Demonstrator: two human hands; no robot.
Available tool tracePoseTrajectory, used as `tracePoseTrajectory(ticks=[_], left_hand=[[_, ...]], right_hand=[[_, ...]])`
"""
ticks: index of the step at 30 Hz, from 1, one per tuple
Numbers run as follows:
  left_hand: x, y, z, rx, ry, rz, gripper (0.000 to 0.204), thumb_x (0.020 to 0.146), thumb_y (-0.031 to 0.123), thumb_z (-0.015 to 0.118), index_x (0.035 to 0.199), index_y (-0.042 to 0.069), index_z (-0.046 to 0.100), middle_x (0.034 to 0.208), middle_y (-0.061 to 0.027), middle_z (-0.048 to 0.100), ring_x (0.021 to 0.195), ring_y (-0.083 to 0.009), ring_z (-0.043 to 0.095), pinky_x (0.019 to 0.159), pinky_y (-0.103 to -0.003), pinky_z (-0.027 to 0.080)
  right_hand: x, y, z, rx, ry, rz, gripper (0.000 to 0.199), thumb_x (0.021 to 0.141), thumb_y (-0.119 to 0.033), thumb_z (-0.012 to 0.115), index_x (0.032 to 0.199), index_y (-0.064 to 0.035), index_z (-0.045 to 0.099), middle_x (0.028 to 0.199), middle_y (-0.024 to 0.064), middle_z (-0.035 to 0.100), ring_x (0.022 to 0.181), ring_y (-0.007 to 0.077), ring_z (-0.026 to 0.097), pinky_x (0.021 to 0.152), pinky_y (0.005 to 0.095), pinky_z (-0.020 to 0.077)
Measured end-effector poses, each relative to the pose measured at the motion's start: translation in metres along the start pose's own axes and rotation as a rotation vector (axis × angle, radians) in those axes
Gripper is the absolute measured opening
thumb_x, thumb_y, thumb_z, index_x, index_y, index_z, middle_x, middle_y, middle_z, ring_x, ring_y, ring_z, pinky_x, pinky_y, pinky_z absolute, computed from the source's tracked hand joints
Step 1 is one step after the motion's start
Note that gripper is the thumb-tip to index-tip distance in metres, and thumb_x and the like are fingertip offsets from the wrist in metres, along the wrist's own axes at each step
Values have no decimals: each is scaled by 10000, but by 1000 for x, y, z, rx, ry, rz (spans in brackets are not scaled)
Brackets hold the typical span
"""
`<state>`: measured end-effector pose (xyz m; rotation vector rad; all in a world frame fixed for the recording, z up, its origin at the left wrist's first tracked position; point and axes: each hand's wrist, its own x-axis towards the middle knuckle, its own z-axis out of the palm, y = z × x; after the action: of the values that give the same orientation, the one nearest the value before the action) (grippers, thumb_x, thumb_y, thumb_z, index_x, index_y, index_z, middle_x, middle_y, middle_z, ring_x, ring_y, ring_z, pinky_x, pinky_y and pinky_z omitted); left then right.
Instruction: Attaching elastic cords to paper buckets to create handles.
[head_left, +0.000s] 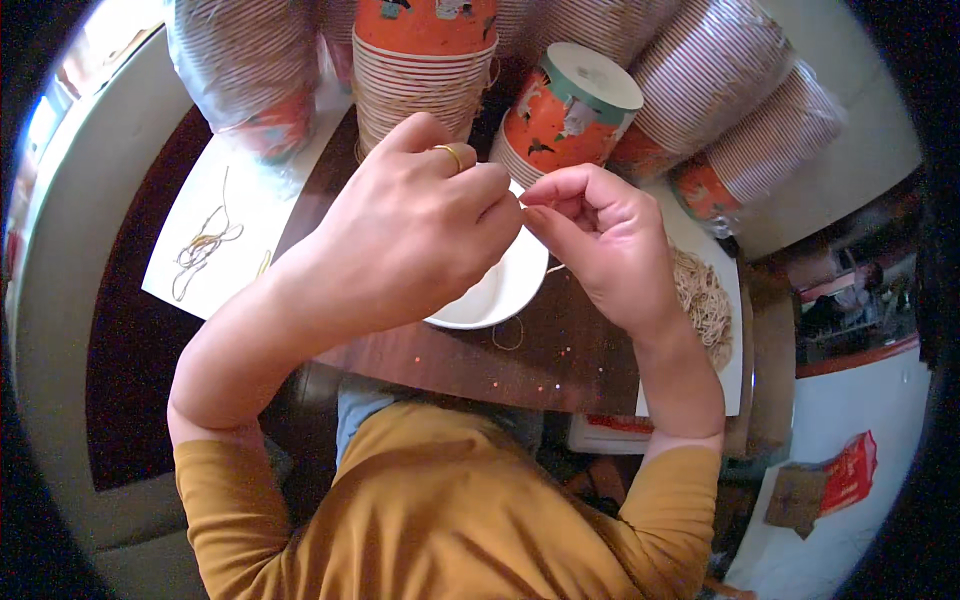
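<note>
From my end, I'd do this fingertip work by keeping both hands close and the tips lightly pinched, so that a fine strand neither slips nor twists. The right hand [615, 235] has thumb and index drawn into a narrow pinch, right at the left hand's knuckles; I can't tell whether anything is caught between them. The left hand [425, 220] is curled, back towards me, its fingertips hidden, so I can't tell its grip either. Below them, partly covered by the left, sits the white paper tub [500, 295], mouth up. Just beside its near rim a thin loop [507, 349] lies on the brown tabletop [590, 335]. Farther out are loose tan strands [205, 245] on the left, a tan heap [705, 310] on the right and a tall stack of orange-patterned tubs [425, 90] behind.
</note>
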<state>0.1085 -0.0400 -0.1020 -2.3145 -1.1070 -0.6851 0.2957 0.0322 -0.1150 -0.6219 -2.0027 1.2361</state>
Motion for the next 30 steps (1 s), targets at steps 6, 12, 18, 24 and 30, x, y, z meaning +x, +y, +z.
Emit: tracePoseTrajectory(ticks=[6, 12, 18, 24, 30], left_hand=[[-7, 1, 5, 2, 19, -6, 166, 672, 132, 690, 805, 59, 625, 723, -25, 520, 659, -190, 544, 666, -342, 424], [-17, 18, 2, -96, -42, -140, 230, 699, 121, 708, 912, 55, 655, 807, -35, 586, 696, -188, 577, 618, -342, 427], [-55, 76, 15, -269, -104, -296, 484, 769, 201, 675, 1174, -28, 543, 979, -114, 573, 693, -201, 601, 536, -323, 463], [-74, 72, 30, -378, -125, -388, 366, 744, 83, 583, 1092, -28, 566, 952, -115, 565, 753, -251, 591, 713, -351, 474], [-87, 43, 35, -542, -51, -414, 240, 749, 56, 634, 987, 37, 607, 924, -88, 592, 784, -269, 594, 699, -364, 463]], right_hand=[[-4, 11, 7, -71, 24, -71, 89, 878, -92, 643, 917, -12, 647, 775, 7, 641, 660, 50, 562, 585, 216, 465], [-7, 2, -8, -207, -116, -89, 99, 858, -120, 658, 873, -24, 636, 796, 24, 584, 695, 72, 533, 613, 239, 443], [-1, 12, -33, -306, -409, -116, 75, 839, -78, 633, 843, -6, 613, 862, 39, 559, 788, 118, 535, 689, 255, 429], [0, 19, -33, -496, -663, -120, 134, 843, -139, 581, 861, -6, 582, 826, 158, 611, 805, 293, 614, 725, 373, 482], [-12, 8, -22, -404, -668, 226, 137, 850, -133, 586, 895, -4, 605, 778, 146, 633, 711, 253, 638, 656, 358, 495]])
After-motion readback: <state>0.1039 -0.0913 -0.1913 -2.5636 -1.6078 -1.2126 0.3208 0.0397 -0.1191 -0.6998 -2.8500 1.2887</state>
